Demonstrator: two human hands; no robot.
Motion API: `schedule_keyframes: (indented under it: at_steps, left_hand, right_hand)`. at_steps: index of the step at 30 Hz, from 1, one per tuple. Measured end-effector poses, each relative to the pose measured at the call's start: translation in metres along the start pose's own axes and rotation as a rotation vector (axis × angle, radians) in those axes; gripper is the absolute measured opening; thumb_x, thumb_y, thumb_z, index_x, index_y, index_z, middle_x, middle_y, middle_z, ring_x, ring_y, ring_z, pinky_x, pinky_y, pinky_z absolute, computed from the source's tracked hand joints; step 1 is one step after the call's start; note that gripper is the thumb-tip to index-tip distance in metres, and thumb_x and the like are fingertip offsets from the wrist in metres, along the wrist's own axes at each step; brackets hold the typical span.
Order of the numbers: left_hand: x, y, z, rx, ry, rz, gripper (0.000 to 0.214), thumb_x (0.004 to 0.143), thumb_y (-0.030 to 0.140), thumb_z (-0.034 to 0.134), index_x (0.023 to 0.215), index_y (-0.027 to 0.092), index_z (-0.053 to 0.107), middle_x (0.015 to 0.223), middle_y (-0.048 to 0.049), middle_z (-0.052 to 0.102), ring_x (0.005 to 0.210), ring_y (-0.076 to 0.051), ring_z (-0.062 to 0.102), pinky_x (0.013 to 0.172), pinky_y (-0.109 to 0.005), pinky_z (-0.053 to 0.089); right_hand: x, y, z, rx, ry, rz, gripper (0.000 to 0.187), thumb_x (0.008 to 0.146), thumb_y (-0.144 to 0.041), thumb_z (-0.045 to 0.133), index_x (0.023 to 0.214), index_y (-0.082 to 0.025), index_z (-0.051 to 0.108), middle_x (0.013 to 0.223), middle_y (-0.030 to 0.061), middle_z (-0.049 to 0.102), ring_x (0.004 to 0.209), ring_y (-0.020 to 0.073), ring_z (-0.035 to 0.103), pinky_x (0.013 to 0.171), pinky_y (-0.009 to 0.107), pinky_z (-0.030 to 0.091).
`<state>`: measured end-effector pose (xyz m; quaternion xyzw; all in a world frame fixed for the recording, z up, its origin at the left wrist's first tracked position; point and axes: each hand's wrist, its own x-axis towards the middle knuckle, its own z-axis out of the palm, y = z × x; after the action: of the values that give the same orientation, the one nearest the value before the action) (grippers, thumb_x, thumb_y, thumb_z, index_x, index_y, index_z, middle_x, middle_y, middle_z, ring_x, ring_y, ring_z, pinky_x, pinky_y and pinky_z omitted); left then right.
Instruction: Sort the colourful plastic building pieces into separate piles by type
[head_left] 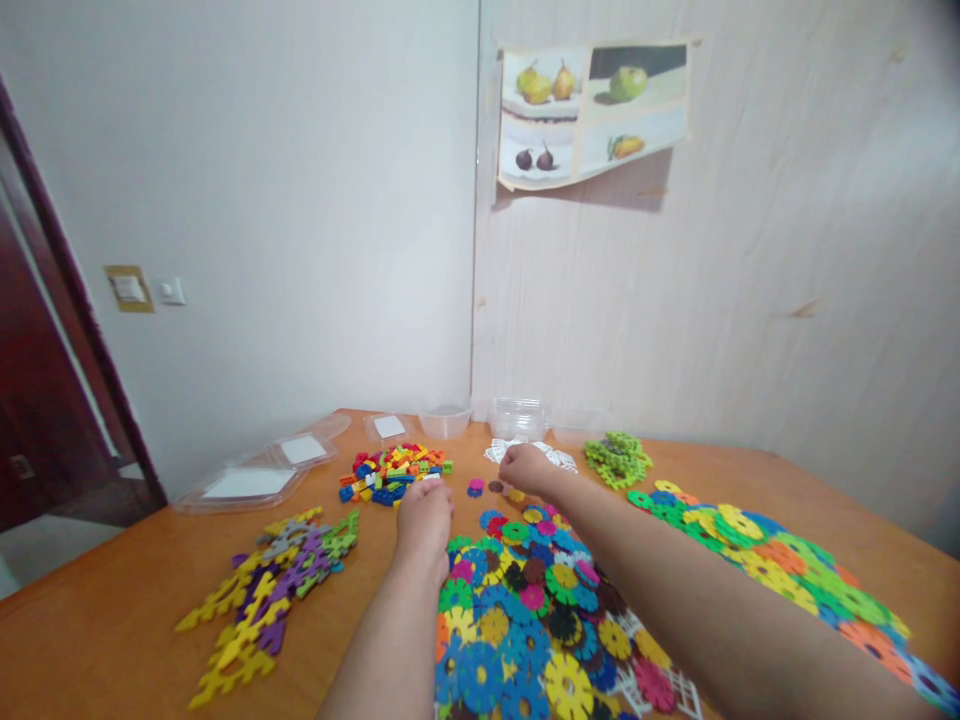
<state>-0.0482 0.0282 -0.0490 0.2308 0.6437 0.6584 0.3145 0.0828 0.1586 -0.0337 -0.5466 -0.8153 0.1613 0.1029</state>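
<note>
Notched discs [533, 598] are lying bodyward of both hands, a brown disc [496, 487] sitting nearer the right hand [526, 469] than the left hand [424, 512] (both curled, grip unclear).

Bricks [394, 468] lie left of the discs [533, 597] on the table [142, 590].

A brown table [112, 630] stood crowded.
Notched discs [480, 675] covered its middle, a second spread [784, 556] its right; interlocking strips [300, 570] and bricks [397, 465] lay left, a green heap [619, 462] and white pieces [561, 459] farther back, clear tubs [446, 422] along the far edge, lids [251, 484] at back left.
</note>
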Motion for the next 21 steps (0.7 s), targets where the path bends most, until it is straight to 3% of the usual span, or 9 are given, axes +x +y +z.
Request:
schedule_keyframes:
  at_steps: [3, 7, 12, 16, 21]
  left_hand:
    - [0.001, 0.000, 0.000, -0.013, 0.020, -0.005, 0.025, 0.062, 0.021, 0.059, 0.087, 0.018, 0.062, 0.064, 0.0005, 0.061, 0.061, -0.015, 0.059, 0.059, -0.027, 0.043]
    - [0.000, 0.001, 0.000, -0.021, 0.026, -0.009, 0.025, 0.062, 0.021, 0.060, 0.087, 0.017, 0.063, 0.067, -0.0010, 0.063, 0.064, -0.016, 0.060, 0.058, -0.027, 0.043]
    - [0.000, 0.000, 0.000, -0.024, 0.019, -0.006, 0.023, 0.063, 0.021, 0.059, 0.085, 0.017, 0.063, 0.068, -0.0010, 0.062, 0.065, -0.016, 0.060, 0.057, -0.026, 0.041]
    - [0.000, -0.001, 0.000, -0.022, 0.012, -0.005, 0.020, 0.063, 0.022, 0.059, 0.082, 0.017, 0.062, 0.066, -0.0008, 0.062, 0.065, -0.017, 0.061, 0.055, -0.025, 0.039]
    - [-0.003, 0.000, 0.001, -0.010, -0.007, 0.001, 0.016, 0.063, 0.022, 0.057, 0.077, 0.017, 0.061, 0.066, -0.0004, 0.061, 0.065, -0.016, 0.059, 0.055, -0.025, 0.037]
  right_hand:
    - [-0.006, 0.006, -0.006, -0.059, -0.056, -0.034, 0.024, 0.062, -0.033, 0.078, 0.081, -0.018, 0.074, 0.081, 0.0044, 0.072, 0.076, 0.0183, 0.065, 0.055, 0.021, 0.040]
    - [-0.015, 0.009, -0.007, -0.111, -0.119, -0.047, 0.025, 0.056, -0.024, 0.079, 0.080, -0.020, 0.073, 0.080, 0.0017, 0.072, 0.073, 0.0173, 0.065, 0.053, 0.020, 0.040]
    - [-0.015, 0.013, -0.005, -0.144, -0.120, -0.049, 0.028, 0.056, -0.026, 0.076, 0.084, -0.020, 0.072, 0.086, 0.0025, 0.073, 0.075, 0.0182, 0.065, 0.053, 0.021, 0.041]
    - [-0.013, 0.017, -0.008, -0.180, -0.127, -0.037, 0.026, 0.055, -0.033, 0.078, 0.076, -0.018, 0.072, 0.081, 0.0058, 0.072, 0.077, 0.0219, 0.066, 0.057, 0.024, 0.043]
    - [-0.015, 0.016, -0.011, -0.148, -0.147, -0.025, 0.025, 0.051, -0.027, 0.080, 0.073, -0.017, 0.072, 0.077, 0.0047, 0.071, 0.078, 0.0213, 0.066, 0.061, 0.024, 0.045]
